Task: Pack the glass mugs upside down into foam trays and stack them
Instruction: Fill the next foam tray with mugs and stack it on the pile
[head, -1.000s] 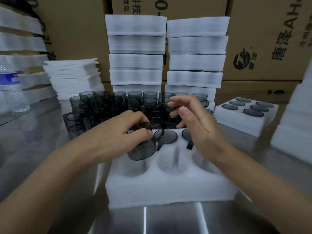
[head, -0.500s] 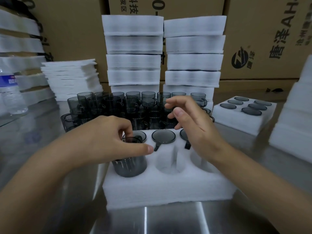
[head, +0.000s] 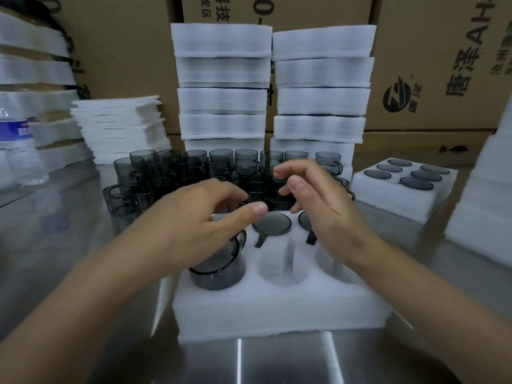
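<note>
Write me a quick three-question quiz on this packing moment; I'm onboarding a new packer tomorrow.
1. True or false: the mug in the front-left pocket of the near foam tray sits flush with the foam.
2. How many front-row pockets of that tray are empty?
3. The filled tray at right shows how many mug bases? A four, B six, C eight.
Key: 1 false, it stands proud; 2 two; 3 B.

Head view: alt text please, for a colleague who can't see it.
An upside-down smoky glass mug sits partway in the near-left pocket of a white foam tray, the left hand over it. The right hand hovers empty; loose mugs stand behind.
</note>
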Action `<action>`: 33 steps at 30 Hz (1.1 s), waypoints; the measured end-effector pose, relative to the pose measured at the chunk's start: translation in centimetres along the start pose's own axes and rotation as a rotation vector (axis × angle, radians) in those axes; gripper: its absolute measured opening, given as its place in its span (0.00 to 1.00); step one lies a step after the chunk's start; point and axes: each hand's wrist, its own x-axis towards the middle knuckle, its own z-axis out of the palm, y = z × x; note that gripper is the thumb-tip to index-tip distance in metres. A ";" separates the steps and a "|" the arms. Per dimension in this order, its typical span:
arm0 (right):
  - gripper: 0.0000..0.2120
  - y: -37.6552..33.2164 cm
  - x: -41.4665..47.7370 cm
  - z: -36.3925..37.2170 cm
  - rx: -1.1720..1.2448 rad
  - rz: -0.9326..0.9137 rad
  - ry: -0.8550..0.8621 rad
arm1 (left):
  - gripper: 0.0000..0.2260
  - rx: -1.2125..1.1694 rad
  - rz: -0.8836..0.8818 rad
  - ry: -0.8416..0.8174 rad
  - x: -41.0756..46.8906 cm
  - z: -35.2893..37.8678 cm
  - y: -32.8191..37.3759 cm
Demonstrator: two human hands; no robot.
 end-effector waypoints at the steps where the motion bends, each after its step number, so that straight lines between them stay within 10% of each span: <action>1: 0.13 0.0 0.0 0.0 -0.002 -0.001 0.001 | 0.33 -0.023 0.050 -0.004 0.0 0.4 0.3; 7: 0.13 0.1 0.0 0.1 -0.014 -0.004 0.001 | 0.34 0.054 0.092 -0.302 -0.5 2.0 1.2; 22: 0.18 0.1 0.0 0.2 -0.043 0.028 -0.013 | 0.42 0.164 -0.035 -0.456 -0.2 3.9 0.5; 28: 0.20 0.8 0.2 -0.1 -0.228 0.237 0.086 | 0.45 -0.002 -0.073 -0.310 0.6 3.9 0.3; 33: 0.21 1.0 0.3 -0.2 -0.257 0.314 0.114 | 0.28 0.154 -0.071 -0.018 6.4 2.7 -2.1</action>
